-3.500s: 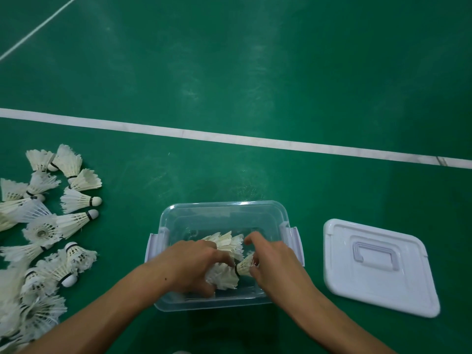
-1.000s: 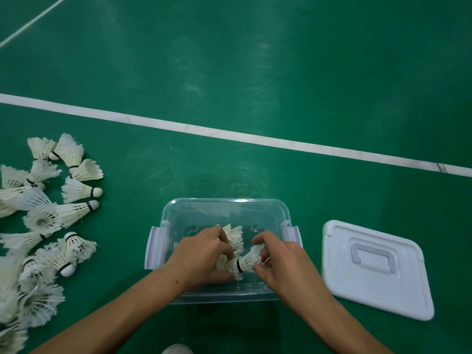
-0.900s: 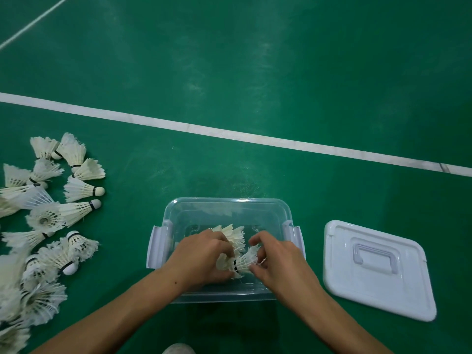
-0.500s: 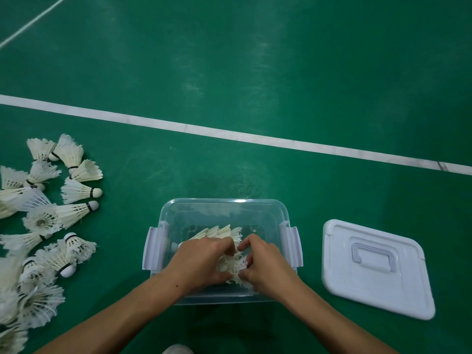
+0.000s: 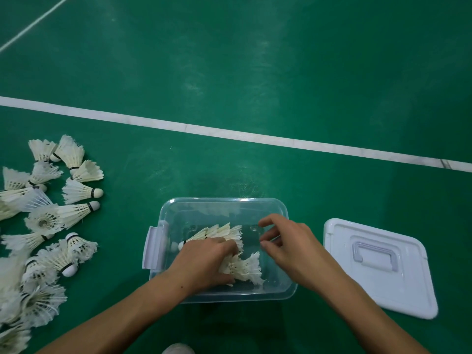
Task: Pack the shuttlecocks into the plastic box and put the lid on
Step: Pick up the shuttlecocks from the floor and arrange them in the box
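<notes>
A clear plastic box [image 5: 222,204] with pale side latches sits on the green floor in front of me. A few white feather shuttlecocks [image 5: 242,268] lie inside it. My left hand [image 5: 204,261] is down in the box, its fingers curled on those shuttlecocks. My right hand [image 5: 288,242] hovers over the right half of the box, fingers loosely bent and holding nothing. The white lid [image 5: 378,264] with a moulded handle lies flat to the right of the box. A pile of several loose shuttlecocks [image 5: 51,218] is spread on the floor at the left.
A white court line [image 5: 229,134] crosses the floor beyond the box. A second thin line [image 5: 33,23] runs at the top left. A shoe tip [image 5: 178,350] shows at the bottom edge. Bare green floor lies beyond the line.
My right hand has let go of the shuttlecock it was pushing in and lifted up and to the right. My left hand stays on the shuttlecocks in the box.
</notes>
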A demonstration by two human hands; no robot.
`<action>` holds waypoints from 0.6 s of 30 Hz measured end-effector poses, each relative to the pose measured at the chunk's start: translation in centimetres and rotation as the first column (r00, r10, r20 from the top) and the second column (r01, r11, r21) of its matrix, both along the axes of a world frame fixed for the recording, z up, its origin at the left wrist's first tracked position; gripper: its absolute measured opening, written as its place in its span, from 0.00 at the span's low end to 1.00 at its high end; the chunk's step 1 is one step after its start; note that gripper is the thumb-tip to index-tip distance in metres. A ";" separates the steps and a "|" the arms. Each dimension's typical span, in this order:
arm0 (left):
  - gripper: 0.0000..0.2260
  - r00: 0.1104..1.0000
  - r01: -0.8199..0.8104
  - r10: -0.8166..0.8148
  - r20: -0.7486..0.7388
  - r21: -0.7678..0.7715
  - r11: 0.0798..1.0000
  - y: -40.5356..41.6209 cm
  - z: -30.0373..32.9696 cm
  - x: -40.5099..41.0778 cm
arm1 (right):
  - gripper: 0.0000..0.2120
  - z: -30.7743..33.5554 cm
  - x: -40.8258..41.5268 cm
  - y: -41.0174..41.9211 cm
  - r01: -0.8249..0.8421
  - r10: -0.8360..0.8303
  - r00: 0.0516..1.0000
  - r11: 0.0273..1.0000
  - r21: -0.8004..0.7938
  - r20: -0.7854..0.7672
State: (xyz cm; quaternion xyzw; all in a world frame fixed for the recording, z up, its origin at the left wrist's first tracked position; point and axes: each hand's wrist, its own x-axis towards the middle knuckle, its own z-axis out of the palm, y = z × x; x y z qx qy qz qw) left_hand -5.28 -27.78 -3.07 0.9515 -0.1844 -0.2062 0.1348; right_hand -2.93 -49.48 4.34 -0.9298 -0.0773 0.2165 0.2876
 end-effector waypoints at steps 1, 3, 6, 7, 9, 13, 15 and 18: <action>0.24 1.000 -0.001 0.001 0.005 -0.011 1.000 0.0 0.3 0.0 | 0.14 0.2 0.1 -0.3 0.013 -0.013 1.000 1.000 0.026 0.006; 0.21 0.999 0.004 -0.002 0.051 -0.040 0.999 0.2 1.4 -0.2 | 0.12 0.4 0.3 -0.8 0.020 -0.022 0.999 0.998 0.052 0.043; 0.16 0.986 -0.101 0.121 0.114 -0.167 0.981 1.0 4.3 0.1 | 0.10 0.9 0.6 -1.1 0.037 -0.046 0.994 0.995 0.088 0.102; 0.15 0.976 -0.170 0.197 0.098 -0.234 0.957 1.5 5.3 0.3 | 0.10 1.1 0.8 -1.0 0.046 -0.057 0.992 0.994 0.098 0.112; 0.13 0.941 -0.291 0.334 0.059 -0.367 0.883 2.5 6.8 0.6 | 0.10 1.8 1.1 -0.6 0.047 -0.061 0.990 0.993 0.107 0.129; 0.11 0.864 -0.398 0.499 0.062 -0.520 0.755 5.6 8.9 0.1 | 0.11 3.6 1.8 2.7 -0.040 0.012 0.983 0.988 0.148 0.185; 0.11 0.819 -0.451 0.571 0.060 -0.549 0.703 7.8 9.0 -0.5 | 0.11 4.1 2.2 5.4 -0.104 0.069 0.975 0.982 0.160 0.211; 0.12 0.734 -0.548 0.679 0.013 -0.579 0.604 11.9 8.2 -1.9 | 0.12 4.0 3.0 10.2 -0.215 0.178 0.954 0.967 0.139 0.241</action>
